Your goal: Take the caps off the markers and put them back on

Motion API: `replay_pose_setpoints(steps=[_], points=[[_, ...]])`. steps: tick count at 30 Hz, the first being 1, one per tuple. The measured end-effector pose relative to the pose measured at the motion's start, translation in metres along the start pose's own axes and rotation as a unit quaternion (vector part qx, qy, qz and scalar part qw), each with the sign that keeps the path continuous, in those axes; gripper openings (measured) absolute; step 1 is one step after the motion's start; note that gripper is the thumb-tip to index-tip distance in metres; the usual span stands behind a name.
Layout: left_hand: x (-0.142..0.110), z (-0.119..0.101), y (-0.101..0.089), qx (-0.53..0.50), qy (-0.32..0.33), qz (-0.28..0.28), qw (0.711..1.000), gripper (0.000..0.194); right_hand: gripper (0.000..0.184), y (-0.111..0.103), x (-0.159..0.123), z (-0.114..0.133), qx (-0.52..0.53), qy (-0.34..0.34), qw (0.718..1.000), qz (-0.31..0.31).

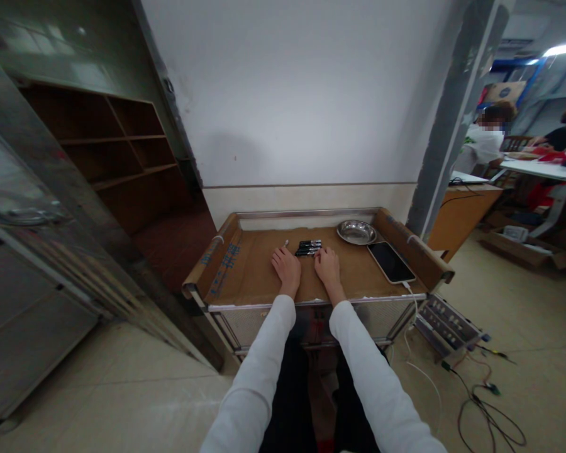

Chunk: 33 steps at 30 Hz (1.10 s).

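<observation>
Several black marker pens (307, 244) lie side by side on the brown cardboard (259, 283) that covers the cart top. My left hand (287, 267) rests palm down to their left, its fingers stretched forward on the cardboard. Just beyond its fingertips is a small whitish piece (286, 243); I cannot tell what it is or whether the hand touches it. On the other side, my right hand (329, 267) lies with fingers loosely bent, its fingertips at the right ends of the nearer pens. No pen is lifted.
A round metal dish (356, 232) stands at the back right. A phone (391, 262) lies in front of it, with a white cable (416, 308) hanging over the edge. Raised sides flank the cart. An electrical box (448, 324) and wires are on the floor; people sit far right.
</observation>
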<state>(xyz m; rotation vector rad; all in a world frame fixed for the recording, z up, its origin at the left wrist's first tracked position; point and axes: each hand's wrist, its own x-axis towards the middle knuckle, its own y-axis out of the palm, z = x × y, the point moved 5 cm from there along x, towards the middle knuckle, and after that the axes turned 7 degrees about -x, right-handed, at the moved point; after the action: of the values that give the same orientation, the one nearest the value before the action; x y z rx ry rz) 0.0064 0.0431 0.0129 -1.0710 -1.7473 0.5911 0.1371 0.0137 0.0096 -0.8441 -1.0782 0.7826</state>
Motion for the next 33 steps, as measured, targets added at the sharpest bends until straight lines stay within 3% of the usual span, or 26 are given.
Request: replay_pose_setpoints(steps=[7, 17, 22, 25, 28, 30, 33], points=[[0.001, 0.001, 0.005, -0.010, 0.008, 0.014, 1.000, 0.031, 0.024, 0.000, 0.000, -0.001, 0.015, -0.004, 1.000, -0.015], [0.001, 0.000, 0.003, -0.014, 0.015, -0.017, 1.000, 0.029, 0.027, 0.002, -0.001, -0.003, -0.003, 0.019, 1.000, -0.020], [0.005, -0.002, -0.004, -0.077, 0.035, -0.043, 0.996, 0.026, 0.032, 0.002, 0.001, -0.003, 0.027, 0.018, 0.999, -0.033], [0.006, -0.010, -0.013, -0.184, 0.122, -0.069, 0.973, 0.017, 0.046, 0.000, 0.003, 0.000, 0.071, -0.005, 0.995, -0.064], [0.003, -0.020, -0.018, -0.270, 0.228, -0.049, 0.934, 0.013, 0.054, 0.000, 0.004, 0.002, 0.117, -0.045, 0.988, -0.088], [-0.001, -0.024, -0.017, -0.305, 0.268, -0.026, 0.914, 0.014, 0.046, 0.002, 0.005, 0.002, 0.153, -0.065, 0.982, -0.090], [-0.001, -0.022, -0.017, -0.356, 0.255, -0.020, 0.899, 0.020, 0.028, 0.007, 0.006, 0.002, 0.203, -0.086, 0.973, -0.068]])
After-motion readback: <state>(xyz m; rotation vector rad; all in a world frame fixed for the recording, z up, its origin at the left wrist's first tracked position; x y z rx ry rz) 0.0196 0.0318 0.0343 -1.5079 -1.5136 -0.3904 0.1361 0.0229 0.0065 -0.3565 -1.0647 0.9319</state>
